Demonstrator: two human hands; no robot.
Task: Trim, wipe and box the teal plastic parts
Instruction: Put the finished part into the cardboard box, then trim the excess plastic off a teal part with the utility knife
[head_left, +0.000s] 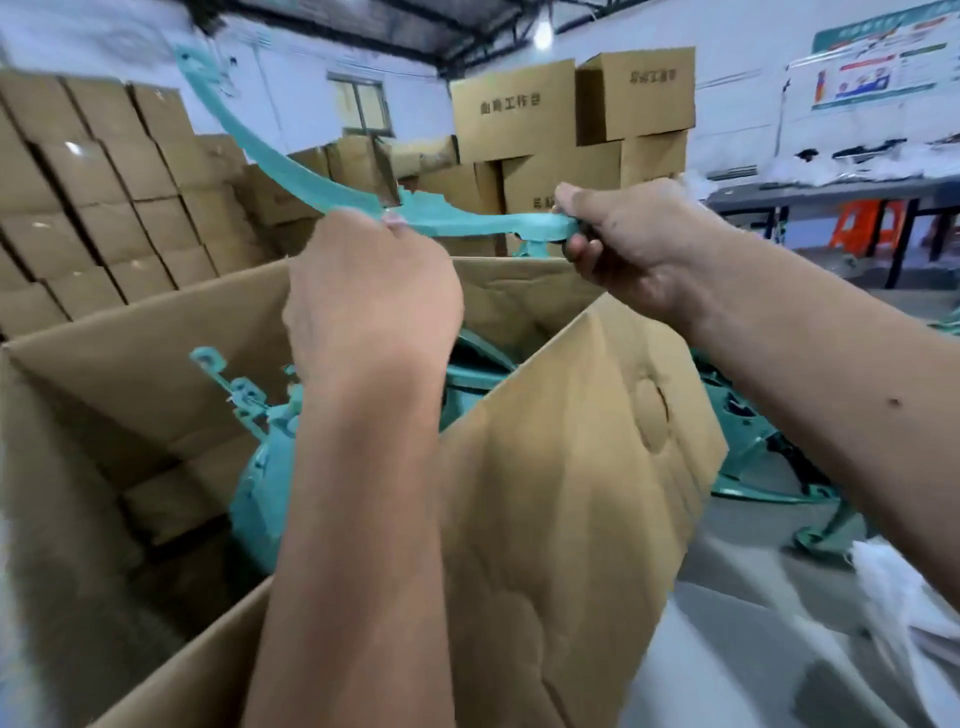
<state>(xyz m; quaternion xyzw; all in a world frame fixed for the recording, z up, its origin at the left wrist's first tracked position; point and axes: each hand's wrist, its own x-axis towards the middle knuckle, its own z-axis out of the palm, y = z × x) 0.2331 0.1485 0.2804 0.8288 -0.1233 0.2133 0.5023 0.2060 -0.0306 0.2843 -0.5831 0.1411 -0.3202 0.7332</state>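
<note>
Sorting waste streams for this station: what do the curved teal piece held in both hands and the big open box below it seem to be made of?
The curved teal piece looks like moulded plastic with a matte finish: thin, uniform colour, ragged flash along its edge. The open box looks like plain brown corrugated cardboard: creased flaps, dull unprinted surface. The left hand and right hand each hold the piece.

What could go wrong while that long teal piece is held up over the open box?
The curved teal part is held near one end only by the left hand and right hand; its long free end could swing or flex. Lowered carelessly, it might snag the open box flap or the parts already inside.
</note>
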